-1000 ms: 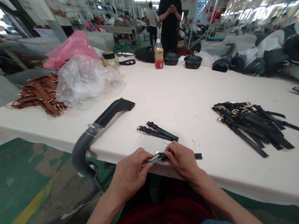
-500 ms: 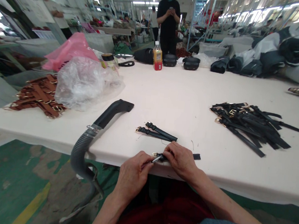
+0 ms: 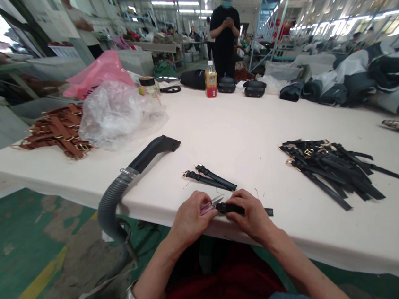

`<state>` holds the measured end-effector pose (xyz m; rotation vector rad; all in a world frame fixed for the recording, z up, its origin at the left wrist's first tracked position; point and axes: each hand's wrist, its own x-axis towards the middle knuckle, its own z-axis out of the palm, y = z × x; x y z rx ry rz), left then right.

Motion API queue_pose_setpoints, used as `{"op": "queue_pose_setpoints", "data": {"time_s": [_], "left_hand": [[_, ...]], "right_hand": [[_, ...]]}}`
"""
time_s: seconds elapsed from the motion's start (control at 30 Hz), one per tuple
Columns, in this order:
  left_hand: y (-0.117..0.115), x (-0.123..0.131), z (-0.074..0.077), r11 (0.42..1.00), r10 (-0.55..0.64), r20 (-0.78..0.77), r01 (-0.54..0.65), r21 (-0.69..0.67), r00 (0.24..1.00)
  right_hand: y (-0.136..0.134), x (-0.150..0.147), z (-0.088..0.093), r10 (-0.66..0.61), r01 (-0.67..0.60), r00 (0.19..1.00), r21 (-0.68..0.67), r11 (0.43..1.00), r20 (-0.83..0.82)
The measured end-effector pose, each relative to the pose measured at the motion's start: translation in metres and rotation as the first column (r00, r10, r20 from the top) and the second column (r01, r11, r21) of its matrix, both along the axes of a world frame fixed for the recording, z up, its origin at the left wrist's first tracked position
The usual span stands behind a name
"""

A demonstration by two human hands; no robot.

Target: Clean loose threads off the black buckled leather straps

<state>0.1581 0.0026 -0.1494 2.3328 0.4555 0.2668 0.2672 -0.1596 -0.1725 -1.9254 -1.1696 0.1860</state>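
Observation:
My left hand (image 3: 192, 219) is closed on small pink-handled thread snips (image 3: 208, 208), whose metal blades point up and to the right. Beside the blades, my right hand (image 3: 247, 215) grips a short black buckle strap (image 3: 231, 209) at the table's front edge. The strap's buckle end lies close to the snips, and its plain end sticks out right of the fingers. Just beyond my hands lie two black buckle straps (image 3: 214, 178) with loose threads near them. Farther right is a heap of similar black straps (image 3: 329, 165) with gold buckles.
A black nozzle (image 3: 156, 150) on a grey hose (image 3: 111, 202) rests over the front edge at left. Brown straps (image 3: 61, 130) and a clear plastic bag (image 3: 114, 112) lie behind it. A bottle (image 3: 211, 80) stands at the back, with a person (image 3: 225, 33) beyond.
My left hand has moved up and right with the snips, whose blades now show spread above the strap. My right hand has shifted slightly right along with the strap.

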Motion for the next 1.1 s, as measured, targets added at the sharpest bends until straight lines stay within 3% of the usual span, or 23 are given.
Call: {"op": "queue_pose_setpoints", "data": {"time_s": [0.07,0.17,0.23,0.37,0.6,0.73,0.87,1.1], "left_hand": [[-0.001,0.002,-0.001,0.969,0.011,0.039,-0.001,-0.247,0.999],[-0.005,0.002,-0.003,0.807,0.08,0.045,-0.038,-0.589,0.996],[-0.009,0.001,-0.004,0.721,0.1,0.025,-0.054,-0.691,0.995],[-0.015,-0.004,-0.004,0.656,0.114,0.005,-0.072,-0.751,0.993],[-0.021,-0.012,-0.007,0.636,0.061,0.017,-0.026,-0.772,0.998],[-0.02,-0.014,-0.007,0.686,0.09,0.054,-0.022,-0.728,0.994],[-0.015,-0.013,-0.003,0.732,0.053,0.065,0.006,-0.682,0.996],[-0.016,-0.014,-0.005,0.748,0.025,0.015,-0.008,-0.664,1.0]], "right_hand": [[-0.001,0.0,-0.001,0.021,-0.021,1.0,0.047,0.999,0.003],[-0.003,0.0,0.0,0.024,-0.028,0.999,0.091,0.995,0.045],[-0.004,-0.001,-0.001,0.042,-0.049,0.997,0.12,0.992,0.058],[-0.006,-0.004,-0.002,0.107,-0.123,0.988,0.146,0.982,0.112],[-0.003,-0.01,-0.001,0.154,-0.165,0.986,0.208,0.964,0.068],[-0.004,-0.008,-0.003,0.175,-0.178,0.984,0.111,0.978,0.032],[-0.005,-0.005,-0.002,0.149,-0.147,0.983,-0.03,0.989,0.111],[-0.005,-0.016,0.0,0.213,-0.179,0.953,-0.168,0.969,0.215]]}}
